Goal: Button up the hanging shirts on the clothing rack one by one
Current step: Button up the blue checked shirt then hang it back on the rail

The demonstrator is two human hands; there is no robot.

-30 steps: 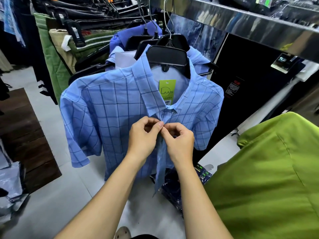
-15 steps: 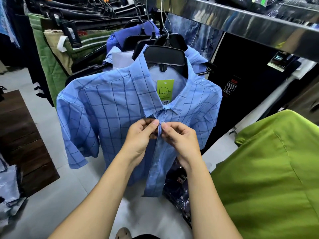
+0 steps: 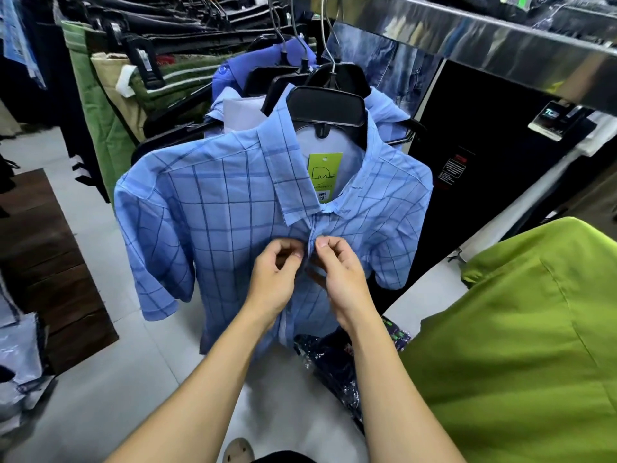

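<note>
The blue checked shirt [image 3: 233, 222] hangs on a black hanger [image 3: 325, 106] at the centre of the view, front facing the person, with a green tag [image 3: 323, 173] showing inside the open collar at about 12 o'clock from the hands. Over the last second the two front edges have come together: a moment ago the right-side strip hung loose and folded outward below the hands, and now it lies flat along the middle line under the collar. Both hands have also eased slightly apart.

The left hand [image 3: 275, 279] has its fingers curled, thumb and forefinger pinching the shirt's edge at 9 o'clock of the seam. The right hand [image 3: 342, 275] mirrors it at 3 o'clock, fingertips [image 3: 322, 243] nipping the opposite edge. The button itself is hidden between them.

I judge the upper button is likely fastened or nearly so; the ones lower down seem still to do. More shirts [image 3: 263, 61] wait behind at 12 o'clock.
</note>
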